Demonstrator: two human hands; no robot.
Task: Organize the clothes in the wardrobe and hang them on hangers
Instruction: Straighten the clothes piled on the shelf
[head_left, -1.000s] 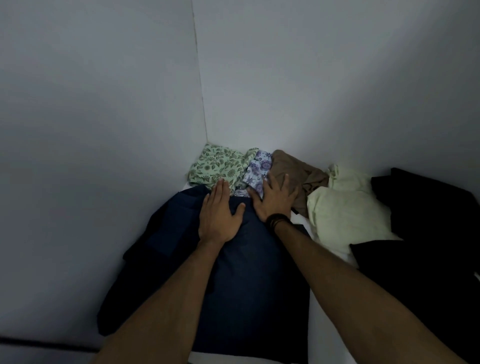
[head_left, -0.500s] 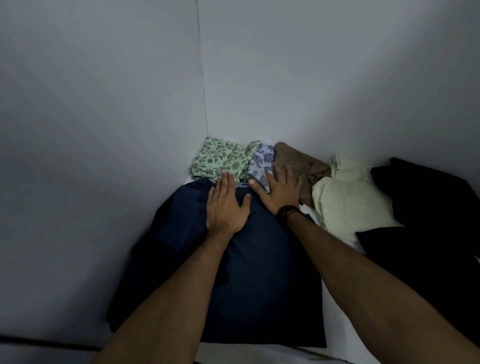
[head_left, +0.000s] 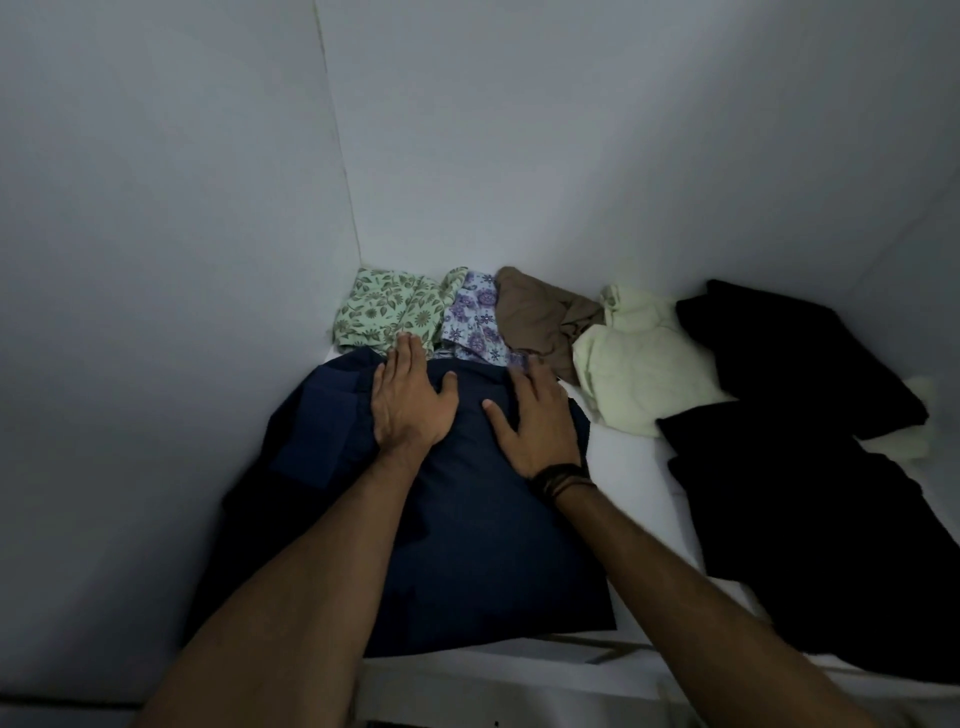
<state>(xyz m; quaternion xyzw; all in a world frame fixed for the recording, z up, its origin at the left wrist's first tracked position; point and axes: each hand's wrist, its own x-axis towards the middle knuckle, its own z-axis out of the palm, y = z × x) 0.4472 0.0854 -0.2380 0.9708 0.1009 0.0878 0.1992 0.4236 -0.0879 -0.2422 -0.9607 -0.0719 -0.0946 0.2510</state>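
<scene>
A folded dark navy garment (head_left: 467, 535) lies on the white wardrobe shelf (head_left: 628, 467), against the left wall. My left hand (head_left: 410, 400) rests flat on its far end, fingers together and pointing to the back corner. My right hand (head_left: 535, 415) lies flat beside it on the same garment, fingers spread, a dark band on the wrist. Neither hand grips the cloth. Behind the navy garment sit a green floral cloth (head_left: 389, 306), a purple floral cloth (head_left: 475, 322) and a crumpled brown garment (head_left: 540, 317).
A pale yellow-green garment (head_left: 639, 364) lies right of the brown one. Black clothes (head_left: 810, 467) cover the right part of the shelf. White wardrobe walls close in on the left (head_left: 156, 312) and at the back (head_left: 571, 156). The shelf's front edge (head_left: 519, 675) runs below.
My right hand has slid back from the floral and brown clothes onto the navy garment. The left hand stays flat on the navy garment. The view has shifted slightly.
</scene>
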